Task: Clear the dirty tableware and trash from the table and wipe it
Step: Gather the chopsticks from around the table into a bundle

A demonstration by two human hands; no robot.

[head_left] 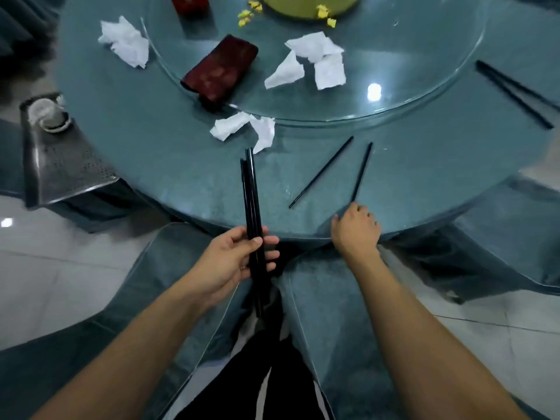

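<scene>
the left hand grips a bundle of slim black chopsticks at the round table's near edge, while the right hand rests at that rim, fingers curled by the near tip of one of two loose chopsticks on the smooth teal cloth. farther in, crumpled white napkins lie beside and on the glass turntable, with a dark red pouch over its edge.

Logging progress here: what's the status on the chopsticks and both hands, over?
Left hand grips chopstick bundle. Right hand at table edge, reaching for two loose chopsticks. Crumpled napkins lie beyond, not blocking.
</scene>
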